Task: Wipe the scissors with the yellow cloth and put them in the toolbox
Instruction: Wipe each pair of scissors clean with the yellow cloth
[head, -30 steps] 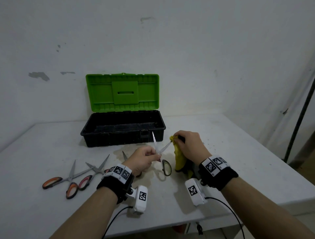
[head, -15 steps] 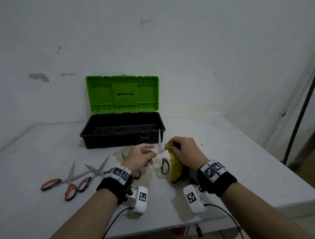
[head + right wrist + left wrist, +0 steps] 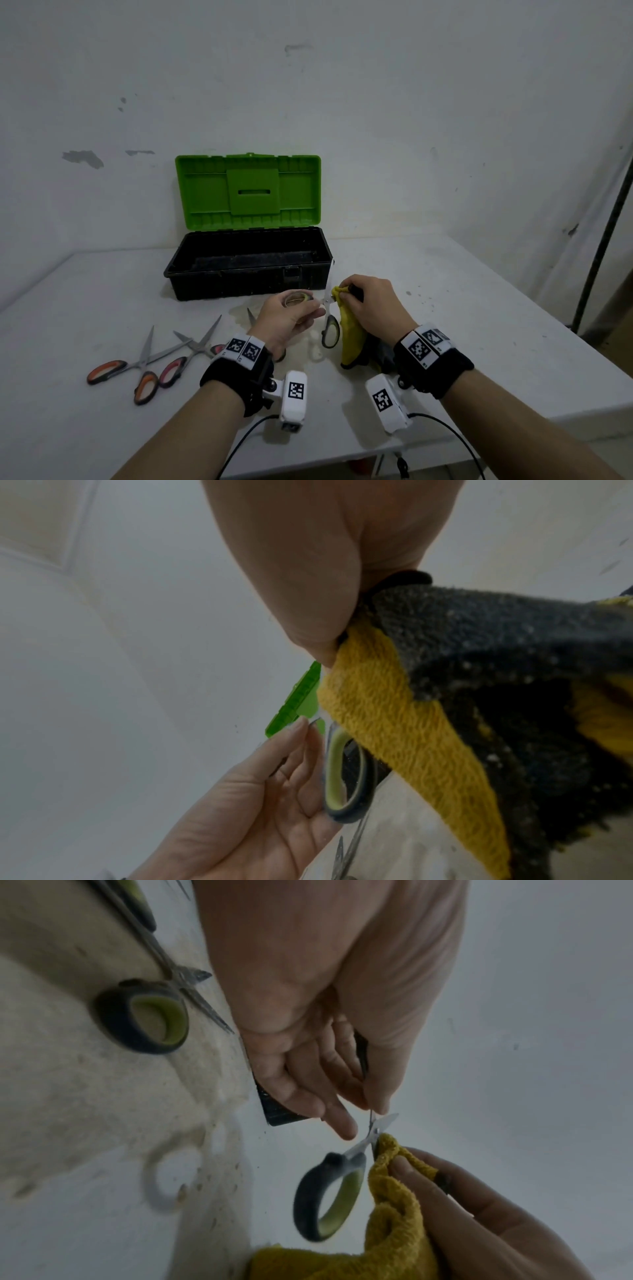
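Tabletop (image 3: 479, 308), white. One toolbox (image 3: 250, 263), black, green lid up, at the back centre. Four scissors counted: two lying front left (image 3: 144, 363), one partly hidden under the left wrist (image 3: 161, 969), one held. One yellow cloth (image 3: 349, 335). Left hand (image 3: 291, 318): fingers pinch the held scissors (image 3: 329, 329), opened, over the tabletop before the toolbox. Right hand (image 3: 373, 305): fingers curled round the cloth, pressing it on a blade.

Steel scissors with dark, green-lined loop handles (image 3: 329, 329): blades spread, held above table; yellow terry cloth, grey-backed (image 3: 349, 337): apparently wrapped around one blade; black plastic toolbox, green lid (image 3: 249, 263): open, behind
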